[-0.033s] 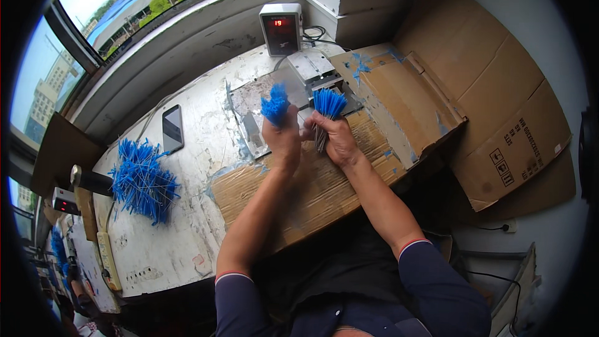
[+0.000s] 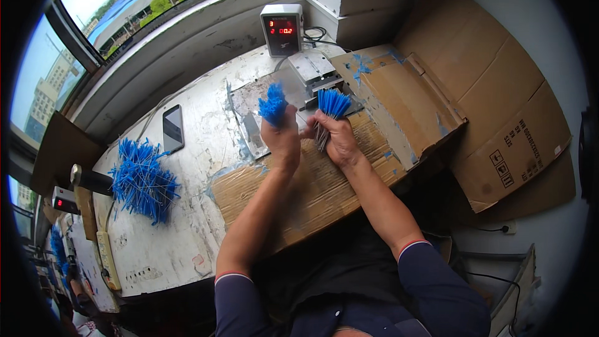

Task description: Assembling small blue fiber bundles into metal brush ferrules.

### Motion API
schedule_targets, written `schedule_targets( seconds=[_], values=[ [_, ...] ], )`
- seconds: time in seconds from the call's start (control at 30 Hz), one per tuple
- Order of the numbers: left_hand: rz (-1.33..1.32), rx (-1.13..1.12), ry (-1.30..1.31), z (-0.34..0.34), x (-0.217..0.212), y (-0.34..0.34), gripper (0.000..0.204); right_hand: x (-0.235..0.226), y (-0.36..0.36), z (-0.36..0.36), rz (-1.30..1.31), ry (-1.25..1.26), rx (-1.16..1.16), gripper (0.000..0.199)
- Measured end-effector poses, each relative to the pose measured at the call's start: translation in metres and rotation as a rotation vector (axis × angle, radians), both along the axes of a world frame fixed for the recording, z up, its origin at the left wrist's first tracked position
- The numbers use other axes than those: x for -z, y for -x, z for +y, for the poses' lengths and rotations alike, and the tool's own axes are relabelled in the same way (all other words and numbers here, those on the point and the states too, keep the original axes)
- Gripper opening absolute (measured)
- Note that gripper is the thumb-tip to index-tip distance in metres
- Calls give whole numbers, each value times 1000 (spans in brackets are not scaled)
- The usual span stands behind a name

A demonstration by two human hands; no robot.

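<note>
My left hand (image 2: 282,143) is closed around a bundle of thin blue-tipped wires (image 2: 272,105), its blue ends sticking up above the fist. Just to its right, my right hand (image 2: 340,140) grips a second bundle of blue-tipped wires (image 2: 333,103), whose thin grey stems fan out below the thumb. Both hands are close together over the near edge of a metal plate (image 2: 249,97) and a flattened cardboard sheet (image 2: 268,206). Right behind the second bundle stands a small metal fixture (image 2: 310,64).
A loose heap of blue-tipped wires (image 2: 143,181) lies at the left, near a phone (image 2: 173,128), a hammer (image 2: 93,181) and a power strip (image 2: 107,259). A display box (image 2: 281,31) stands at the back. An open cardboard box (image 2: 405,106) flanks the right side.
The bundle in my right hand has shifted slightly to the right, away from the fixture. The left bundle has moved slightly left. The red readout on the display box has changed.
</note>
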State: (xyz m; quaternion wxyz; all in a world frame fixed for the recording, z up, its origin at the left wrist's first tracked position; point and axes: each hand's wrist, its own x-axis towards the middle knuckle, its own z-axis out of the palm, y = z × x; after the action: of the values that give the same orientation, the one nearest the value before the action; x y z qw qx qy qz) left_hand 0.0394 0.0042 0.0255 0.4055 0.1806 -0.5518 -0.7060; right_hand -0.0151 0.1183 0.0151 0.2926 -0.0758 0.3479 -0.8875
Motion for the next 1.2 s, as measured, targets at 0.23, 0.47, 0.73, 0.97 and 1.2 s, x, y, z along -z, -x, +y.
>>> schedule_targets(
  seconds=[0.23,0.47,0.73,0.97,1.2],
  values=[
    [101,-147,99,-5,-3,1,7,8,6,5,-19,-17,377,19],
    [5,151,-174,2,-8,-1,6,-19,-9,7,325,-322,271,10],
    [1,309,-366,16,-11,-1,9,-25,-14,13,448,-342,216,11],
    [82,-123,236,-16,27,11,10,-22,22,38,294,-576,151,15],
    [20,10,32,-22,23,8,18,-16,48,34,371,-682,242,24]
  ],
)
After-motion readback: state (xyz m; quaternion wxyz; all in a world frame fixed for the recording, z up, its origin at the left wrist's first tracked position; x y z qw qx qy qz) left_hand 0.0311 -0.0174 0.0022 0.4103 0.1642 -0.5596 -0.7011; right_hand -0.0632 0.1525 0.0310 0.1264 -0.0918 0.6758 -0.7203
